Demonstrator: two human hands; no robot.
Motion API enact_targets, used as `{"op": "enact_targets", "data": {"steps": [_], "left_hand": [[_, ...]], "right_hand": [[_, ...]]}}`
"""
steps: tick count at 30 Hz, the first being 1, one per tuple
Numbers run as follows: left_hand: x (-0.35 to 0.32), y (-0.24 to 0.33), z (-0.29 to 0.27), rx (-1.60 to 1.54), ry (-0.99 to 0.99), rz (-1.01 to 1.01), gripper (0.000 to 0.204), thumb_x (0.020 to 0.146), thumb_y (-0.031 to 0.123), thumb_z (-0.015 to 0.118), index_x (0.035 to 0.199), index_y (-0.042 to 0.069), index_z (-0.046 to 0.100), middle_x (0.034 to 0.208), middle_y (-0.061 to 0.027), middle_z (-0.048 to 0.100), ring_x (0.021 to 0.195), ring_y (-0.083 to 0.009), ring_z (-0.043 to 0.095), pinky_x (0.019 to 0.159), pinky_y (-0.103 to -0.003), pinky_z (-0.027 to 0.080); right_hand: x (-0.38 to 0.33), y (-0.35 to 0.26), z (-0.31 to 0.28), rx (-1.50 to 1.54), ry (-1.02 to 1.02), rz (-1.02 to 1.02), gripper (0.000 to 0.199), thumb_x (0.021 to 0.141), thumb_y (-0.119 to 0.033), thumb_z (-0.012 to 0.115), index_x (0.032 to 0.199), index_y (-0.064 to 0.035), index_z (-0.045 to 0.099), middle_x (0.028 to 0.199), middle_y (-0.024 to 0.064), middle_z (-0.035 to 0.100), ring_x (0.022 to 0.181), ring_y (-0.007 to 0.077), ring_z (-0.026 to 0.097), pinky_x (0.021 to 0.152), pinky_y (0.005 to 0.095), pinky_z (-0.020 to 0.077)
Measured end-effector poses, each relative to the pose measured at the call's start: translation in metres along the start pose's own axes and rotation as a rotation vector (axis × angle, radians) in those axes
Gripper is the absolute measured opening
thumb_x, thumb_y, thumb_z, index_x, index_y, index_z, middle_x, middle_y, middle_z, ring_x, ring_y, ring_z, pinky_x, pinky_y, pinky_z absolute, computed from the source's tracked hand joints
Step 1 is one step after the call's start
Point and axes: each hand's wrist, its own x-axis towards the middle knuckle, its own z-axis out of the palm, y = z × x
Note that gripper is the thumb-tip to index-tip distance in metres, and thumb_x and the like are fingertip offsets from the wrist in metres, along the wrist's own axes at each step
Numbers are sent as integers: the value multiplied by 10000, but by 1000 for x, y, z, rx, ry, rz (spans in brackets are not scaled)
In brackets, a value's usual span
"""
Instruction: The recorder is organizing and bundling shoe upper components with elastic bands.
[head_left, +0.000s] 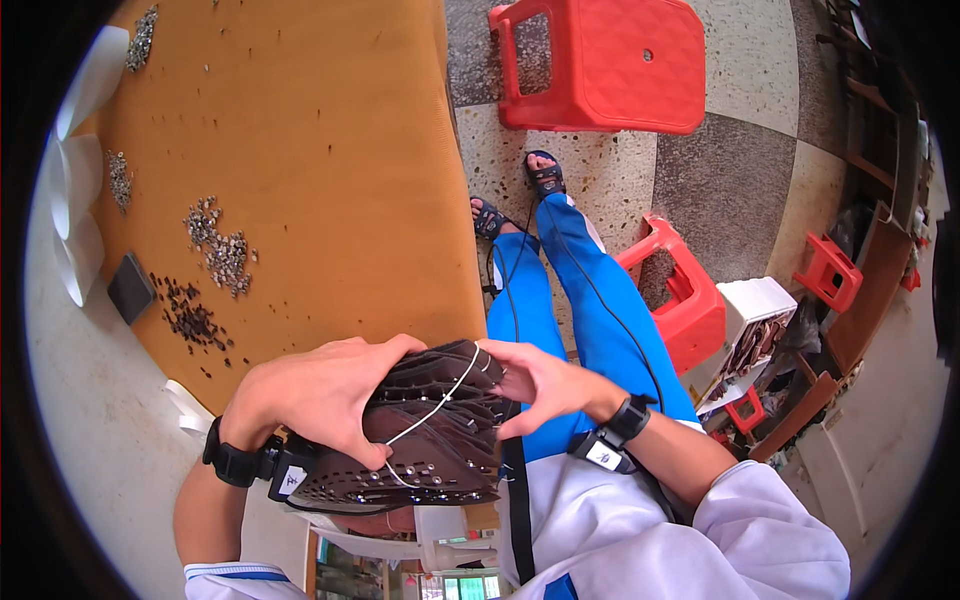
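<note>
A thick bundle of dark brown, leather-like pieces point(410, 455), punched with holes and set with shiny metal studs, is held up in front of me, close to the edge of the table. A pale cord point(437, 408) runs slantwise around it. My left hand point(325, 395) grips the bundle from the left, thumb on its near face and fingers over the top. On the other side, my right hand point(550, 385) clasps its right end between thumb and fingers. The undersides of the pieces and some fingertips are hidden.
The orange-covered table point(330, 210) carries heaps of silvery studs point(218, 248), dark small pieces point(190, 315) and a dark square block point(131, 288). Red stools point(640, 65) stand on the checkered floor. A white box point(755, 320) of brown pieces is at right.
</note>
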Motion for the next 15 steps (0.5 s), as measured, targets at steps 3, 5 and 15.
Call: {"op": "enact_targets", "data": {"steps": [3,5,15], "left_hand": [[-1,-1,2,48,15,43,918,618,248,856,1383,-38,438,1109,-215,676,1046,-371,646,935,-405,493],[0,-5,5,62,20,70,910,618,260,853,1376,-40,449,1110,-211,674,1045,-372,643,948,-403,481],[-5,-4,10,191,48,121,870,623,306,828,1349,-25,483,1122,-185,662,1081,-367,616,1003,-415,424]], "right_hand": [[5,-5,-20,277,-48,101,859,772,64,771,1523,55,354,1535,121,447,1403,201,443,1211,390,329],[7,-12,-19,278,-38,113,779,803,1,750,1501,57,408,1508,128,486,1391,207,460,1198,384,340],[49,-66,15,-246,33,221,646,801,-66,550,1431,69,510,1497,190,516,1418,264,460,1213,390,307]]}}
